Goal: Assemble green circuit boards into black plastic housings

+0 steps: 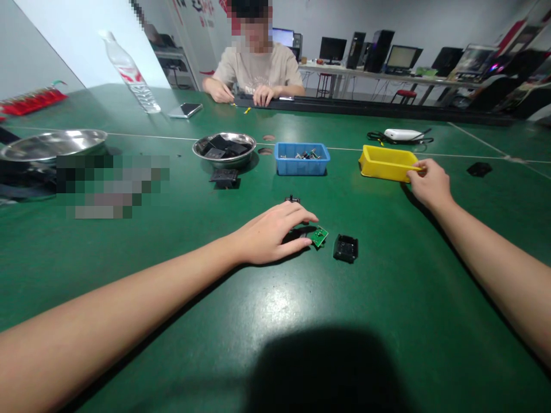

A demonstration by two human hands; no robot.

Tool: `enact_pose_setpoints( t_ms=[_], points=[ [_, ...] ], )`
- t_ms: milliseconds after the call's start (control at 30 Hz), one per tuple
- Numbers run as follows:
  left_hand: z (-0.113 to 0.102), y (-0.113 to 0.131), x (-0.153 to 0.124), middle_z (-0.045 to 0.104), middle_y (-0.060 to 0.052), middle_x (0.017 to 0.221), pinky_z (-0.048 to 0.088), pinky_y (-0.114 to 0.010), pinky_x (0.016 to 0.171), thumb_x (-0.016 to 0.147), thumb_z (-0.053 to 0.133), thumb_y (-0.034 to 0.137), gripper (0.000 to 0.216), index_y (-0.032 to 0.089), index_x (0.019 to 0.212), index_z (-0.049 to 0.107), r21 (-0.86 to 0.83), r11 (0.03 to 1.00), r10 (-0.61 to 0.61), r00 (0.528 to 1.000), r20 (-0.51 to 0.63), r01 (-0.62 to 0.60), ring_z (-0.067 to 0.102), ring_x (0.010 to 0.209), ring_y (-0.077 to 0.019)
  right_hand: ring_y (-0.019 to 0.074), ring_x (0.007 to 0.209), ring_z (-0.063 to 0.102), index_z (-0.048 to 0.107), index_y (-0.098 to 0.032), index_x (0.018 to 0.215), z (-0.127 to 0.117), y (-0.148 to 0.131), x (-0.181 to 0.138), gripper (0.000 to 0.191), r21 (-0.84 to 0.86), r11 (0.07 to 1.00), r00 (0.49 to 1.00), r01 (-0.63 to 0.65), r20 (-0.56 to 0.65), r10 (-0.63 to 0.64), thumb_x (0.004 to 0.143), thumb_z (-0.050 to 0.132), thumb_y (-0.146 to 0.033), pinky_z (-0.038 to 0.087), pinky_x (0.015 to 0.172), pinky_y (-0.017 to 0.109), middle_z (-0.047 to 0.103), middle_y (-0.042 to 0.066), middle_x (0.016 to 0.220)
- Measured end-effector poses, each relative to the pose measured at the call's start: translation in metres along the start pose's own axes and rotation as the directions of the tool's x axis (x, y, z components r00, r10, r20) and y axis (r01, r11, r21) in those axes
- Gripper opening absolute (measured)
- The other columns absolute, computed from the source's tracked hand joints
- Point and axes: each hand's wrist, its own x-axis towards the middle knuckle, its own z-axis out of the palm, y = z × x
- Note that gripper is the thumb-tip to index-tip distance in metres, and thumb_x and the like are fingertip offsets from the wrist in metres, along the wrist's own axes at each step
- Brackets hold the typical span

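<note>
My left hand point(278, 234) rests on the green table, thumb and fingers apart. Just past its fingertips lies a small green circuit board point(319, 236); some dark bits beneath the fingers are partly hidden. A black square plastic case point(345, 248) sits to the right of the board, its hollow side up. Beyond the knuckles a small dark part point(293, 199) is half covered by the hand. My right hand point(430, 182) pinches the right end of a yellow plastic bin point(387, 166), whose inside is mostly out of sight.
A blue bin point(302, 167) holds several small metal parts. Left of it, a steel bowl point(224, 158) contains black plastic pieces, with another black piece point(225, 178) in front. Farther off are a white cabled device point(403, 135), a phone point(186, 110), a bottle point(131, 74) and a seated person point(258, 69).
</note>
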Motion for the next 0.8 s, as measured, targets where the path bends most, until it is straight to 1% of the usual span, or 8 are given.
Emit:
enact_pose_setpoints(
  t_ms=[200, 300, 367, 433, 500, 600, 667, 800],
  points=[
    [-0.001, 0.010, -0.001, 0.050, -0.017, 0.153, 0.043, -0.052, 0.115, 0.101, 0.059, 0.043, 0.051, 0.027, 0.149, 0.052, 0.079, 0.988, 0.129, 0.988, 0.086, -0.135, 0.053, 0.136, -0.0329, 0.0341, 0.111, 0.059, 0.060, -0.023, 0.097, 0.000, -0.010, -0.011, 0.024, -0.002, 0.970, 0.943, 0.241, -0.234, -0.235, 0.073, 0.063, -0.026, 0.048, 0.100, 0.054, 0.061, 0.017, 0.113],
    [0.000, 0.014, -0.001, 0.055, -0.015, 0.150, 0.045, -0.051, 0.111, 0.103, 0.056, 0.042, 0.045, 0.028, 0.146, 0.056, 0.091, 0.989, 0.105, 0.985, 0.136, -0.118, 0.057, 0.131, -0.0319, 0.0269, 0.088, 0.062, 0.061, -0.023, 0.090, -0.001, -0.039, -0.040, 0.013, 0.117, 0.871, 0.878, 0.478, -0.105, -0.467, 0.082, 0.056, -0.033, 0.052, 0.084, 0.045, 0.063, 0.011, 0.096],
    [0.001, 0.013, 0.000, 0.063, -0.014, 0.140, 0.047, -0.050, 0.109, 0.103, 0.054, 0.038, 0.040, 0.024, 0.140, 0.059, 0.099, 0.995, 0.015, 0.995, 0.099, -0.025, 0.059, 0.127, -0.0306, 0.0226, 0.075, 0.060, 0.061, -0.023, 0.084, 0.000, -0.062, -0.065, 0.017, 0.249, 0.738, 0.740, 0.627, 0.105, -0.664, 0.090, 0.052, -0.038, 0.049, 0.073, 0.037, 0.063, 0.006, 0.080],
    [0.002, 0.008, 0.001, 0.066, -0.013, 0.132, 0.047, -0.049, 0.108, 0.103, 0.052, 0.033, 0.035, 0.021, 0.134, 0.062, 0.113, 0.989, -0.098, 0.995, 0.025, 0.094, 0.060, 0.124, -0.0302, 0.0186, 0.066, 0.057, 0.061, -0.022, 0.083, 0.000, -0.082, -0.090, 0.023, 0.416, 0.594, 0.518, 0.688, 0.291, -0.804, 0.094, 0.052, -0.041, 0.045, 0.066, 0.032, 0.063, 0.003, 0.074],
    [0.002, 0.002, 0.002, 0.068, -0.013, 0.127, 0.048, -0.049, 0.107, 0.101, 0.053, 0.030, 0.031, 0.019, 0.128, 0.064, 0.113, 0.973, -0.195, 0.979, -0.056, 0.200, 0.061, 0.121, -0.0299, 0.0149, 0.058, 0.053, 0.063, -0.021, 0.091, -0.002, -0.098, -0.111, 0.027, 0.568, 0.495, 0.334, 0.657, 0.370, -0.867, 0.097, 0.052, -0.046, 0.041, 0.060, 0.028, 0.061, 0.000, 0.069],
    [0.003, -0.006, 0.002, 0.069, -0.012, 0.123, 0.049, -0.047, 0.105, 0.096, 0.060, 0.031, 0.031, 0.018, 0.125, 0.064, 0.080, 0.956, -0.271, 0.954, -0.126, 0.282, 0.063, 0.115, -0.0290, 0.0134, 0.059, 0.054, 0.064, -0.020, 0.106, -0.006, -0.112, -0.131, 0.038, 0.614, 0.436, 0.152, 0.658, 0.459, -0.876, 0.090, 0.066, -0.054, 0.040, 0.059, 0.026, 0.063, -0.002, 0.073],
    [0.004, -0.008, 0.002, 0.070, -0.012, 0.123, 0.050, -0.047, 0.105, 0.095, 0.062, 0.031, 0.035, 0.017, 0.126, 0.063, 0.067, 0.952, -0.287, 0.947, -0.143, 0.299, 0.063, 0.114, -0.0290, 0.0141, 0.064, 0.059, 0.064, -0.020, 0.108, -0.007, -0.116, -0.137, 0.036, 0.574, 0.441, 0.143, 0.690, 0.489, -0.861, 0.088, 0.071, -0.049, 0.042, 0.061, 0.025, 0.067, 0.000, 0.079],
    [0.005, -0.007, 0.002, 0.071, -0.010, 0.122, 0.050, -0.046, 0.103, 0.094, 0.061, 0.030, 0.037, 0.017, 0.129, 0.061, 0.043, 0.943, -0.317, 0.933, -0.171, 0.329, 0.064, 0.111, -0.0275, 0.0162, 0.072, 0.064, 0.065, -0.019, 0.103, -0.003, -0.117, -0.142, 0.024, 0.501, 0.468, 0.288, 0.728, 0.396, -0.872, 0.093, 0.071, -0.040, 0.047, 0.068, 0.027, 0.072, 0.005, 0.089]
  ],
)
